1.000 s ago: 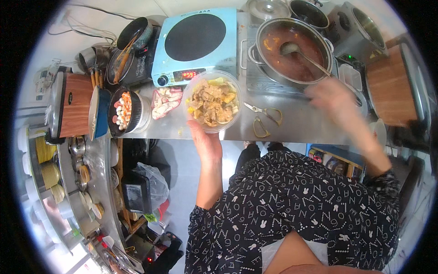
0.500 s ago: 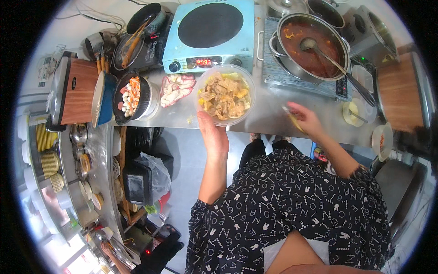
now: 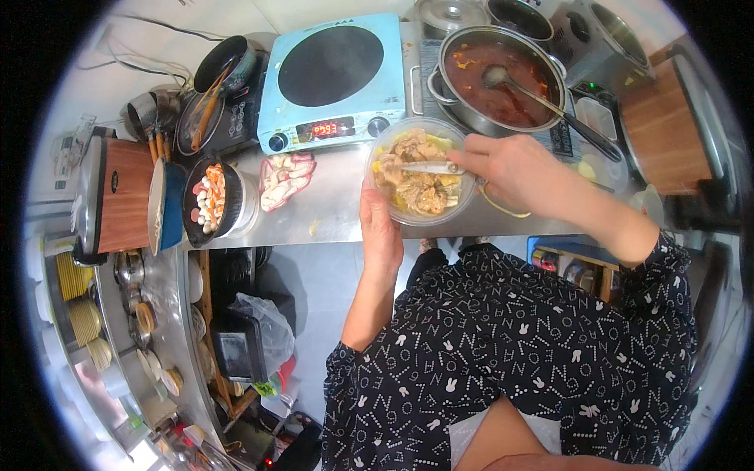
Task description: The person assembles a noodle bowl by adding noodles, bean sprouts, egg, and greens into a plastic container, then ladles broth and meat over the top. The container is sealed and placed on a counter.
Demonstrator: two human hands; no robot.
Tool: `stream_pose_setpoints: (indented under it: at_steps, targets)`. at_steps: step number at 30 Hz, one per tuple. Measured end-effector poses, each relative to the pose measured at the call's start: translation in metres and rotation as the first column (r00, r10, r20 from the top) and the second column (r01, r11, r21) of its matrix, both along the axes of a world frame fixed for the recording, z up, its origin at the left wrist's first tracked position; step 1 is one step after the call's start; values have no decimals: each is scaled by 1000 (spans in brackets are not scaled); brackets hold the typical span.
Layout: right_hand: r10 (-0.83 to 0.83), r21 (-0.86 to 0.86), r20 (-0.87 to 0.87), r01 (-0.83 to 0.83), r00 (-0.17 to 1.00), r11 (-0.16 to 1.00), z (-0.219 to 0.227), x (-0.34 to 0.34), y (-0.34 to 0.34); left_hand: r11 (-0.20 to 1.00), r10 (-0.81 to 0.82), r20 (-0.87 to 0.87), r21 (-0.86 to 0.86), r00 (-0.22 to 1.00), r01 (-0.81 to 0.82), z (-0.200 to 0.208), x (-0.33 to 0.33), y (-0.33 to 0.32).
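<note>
Clasps a round clear plastic tub [image 3: 428, 219] with the left grip [image 3: 382, 228] by its near left wall, above the front edge of the steel tabletop [image 3: 334, 196]; cannot tell its contact with the metal beneath. Holds scissors [image 3: 430, 167] in the right grip [image 3: 514, 169], clenched around the handle end, reaching across the tub's right rim and laying a metal blade over the meat pieces [image 3: 428, 196] inside. Overlooks a blue electric cooker [image 3: 339, 67] just behind the tub, to its left. Includes, left along the tabletop, a pile of red-edged white slices [image 3: 287, 179], then a black pan [image 3: 233, 200] of white balls and orange-and-white pieces. Includes, right rear, a steel pot [image 3: 503, 129] of reddish-brown broth with a ladle [image 3: 542, 100] inside.
</note>
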State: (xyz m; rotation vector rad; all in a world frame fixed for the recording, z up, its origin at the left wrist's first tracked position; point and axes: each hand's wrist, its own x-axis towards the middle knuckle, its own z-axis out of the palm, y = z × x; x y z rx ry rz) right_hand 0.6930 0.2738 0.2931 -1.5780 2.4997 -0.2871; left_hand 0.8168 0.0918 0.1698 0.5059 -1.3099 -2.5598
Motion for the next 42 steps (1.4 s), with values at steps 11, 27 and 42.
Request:
stream_pose_setpoints:
  at_steps: [11, 27, 42]
  targets:
    - [108, -39, -70, -111, 992, 993, 1, 7, 2, 999, -19, -24, 46, 1000, 20, 6, -6, -2]
    - [124, 34, -227, -120, 966, 992, 39, 4, 1, 996, -76, -50, 53, 996, 78, 11, -8, -9]
    - [192, 151, -165, -168, 967, 974, 50, -8, -10, 988, -105, -17, 110, 994, 106, 13, -12, -6]
